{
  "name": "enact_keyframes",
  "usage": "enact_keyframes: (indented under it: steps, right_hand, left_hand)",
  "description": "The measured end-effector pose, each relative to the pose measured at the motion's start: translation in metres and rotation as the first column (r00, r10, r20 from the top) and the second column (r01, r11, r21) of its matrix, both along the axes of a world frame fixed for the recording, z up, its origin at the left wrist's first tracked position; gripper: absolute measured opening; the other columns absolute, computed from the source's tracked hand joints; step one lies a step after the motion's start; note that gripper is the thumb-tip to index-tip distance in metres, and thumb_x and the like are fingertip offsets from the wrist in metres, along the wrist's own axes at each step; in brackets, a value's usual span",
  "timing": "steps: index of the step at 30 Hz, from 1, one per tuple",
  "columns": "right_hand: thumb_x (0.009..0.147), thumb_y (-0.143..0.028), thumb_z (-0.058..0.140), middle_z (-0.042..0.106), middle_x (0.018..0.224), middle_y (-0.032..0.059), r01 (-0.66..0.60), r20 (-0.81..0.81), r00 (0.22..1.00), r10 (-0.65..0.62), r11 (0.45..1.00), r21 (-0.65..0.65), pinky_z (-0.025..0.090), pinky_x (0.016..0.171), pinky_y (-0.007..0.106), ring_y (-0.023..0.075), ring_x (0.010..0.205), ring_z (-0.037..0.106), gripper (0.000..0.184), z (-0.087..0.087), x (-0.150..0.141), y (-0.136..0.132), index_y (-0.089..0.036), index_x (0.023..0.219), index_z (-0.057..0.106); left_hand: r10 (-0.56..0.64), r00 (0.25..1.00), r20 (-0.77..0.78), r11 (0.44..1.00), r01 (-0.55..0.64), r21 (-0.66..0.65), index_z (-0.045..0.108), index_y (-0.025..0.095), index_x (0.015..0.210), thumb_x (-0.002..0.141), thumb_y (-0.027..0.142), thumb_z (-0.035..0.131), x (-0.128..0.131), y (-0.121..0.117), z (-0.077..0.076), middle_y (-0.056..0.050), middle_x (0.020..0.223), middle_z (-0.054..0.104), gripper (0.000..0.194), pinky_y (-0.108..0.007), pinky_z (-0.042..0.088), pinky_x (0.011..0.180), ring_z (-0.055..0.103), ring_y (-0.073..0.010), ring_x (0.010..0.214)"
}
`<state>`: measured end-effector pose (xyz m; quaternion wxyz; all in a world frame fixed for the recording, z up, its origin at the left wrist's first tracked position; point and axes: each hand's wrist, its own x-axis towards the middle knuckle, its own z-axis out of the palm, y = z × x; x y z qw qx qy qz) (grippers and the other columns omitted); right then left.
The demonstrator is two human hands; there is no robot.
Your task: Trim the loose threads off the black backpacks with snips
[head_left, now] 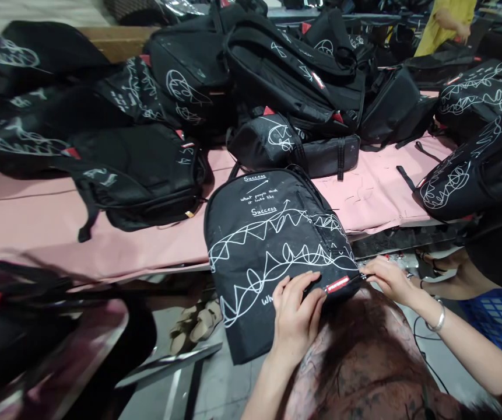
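Observation:
A black backpack [272, 233] with white line drawings and lettering such as "Success" lies tilted from the pink table edge towards my lap. My left hand [297, 312] grips its near side, fingers bent over the fabric and covering some lettering. Close to those fingertips is a small red label [337, 284]. At the backpack's right corner, the fingers of my right hand [388, 280] are pinched together on a small dark piece, perhaps a zip pull; its exact form is too small to tell.
More black backpacks [294, 76] are piled along the pink table [167, 248]. A dark bag [487, 157] and another person's arm are close on the right, above a blue crate [495, 318]. Beige shoes [204, 321] lie under the table. A person in yellow [445, 26] stands far back.

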<state>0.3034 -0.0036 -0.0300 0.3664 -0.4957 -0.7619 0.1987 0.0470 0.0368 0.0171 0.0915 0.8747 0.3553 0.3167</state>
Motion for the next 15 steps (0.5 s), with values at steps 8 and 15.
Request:
enact_keyframes:
  steps: [8,15]
  right_hand:
    - [0.090,-0.025,0.044,0.063,0.088,0.0078,-0.049,0.075,0.996,0.050,0.999,-0.017,0.045,0.073,0.035,0.0188,0.080,0.056,0.020,0.019,-0.004,0.002,-0.020,0.105,0.056]
    - [0.090,-0.023,0.042,0.061,0.088,0.0078,-0.136,0.127,0.983,0.132,0.990,0.025,0.045,0.072,0.035,0.0185,0.079,0.054,0.021,0.022,-0.016,0.009,-0.019,0.107,0.054]
  left_hand:
    - [0.016,0.994,0.107,0.999,-0.019,0.032,0.058,0.021,0.079,0.078,0.011,0.052,0.002,0.000,-0.002,-0.006,0.102,0.062,0.012,-0.046,0.031,0.093,0.055,-0.0203,0.100]
    - [0.009,0.993,0.114,1.000,-0.006,-0.024,0.059,0.022,0.080,0.080,0.012,0.051,0.000,-0.001,-0.002,-0.005,0.104,0.062,0.013,-0.046,0.027,0.095,0.054,-0.0201,0.103]
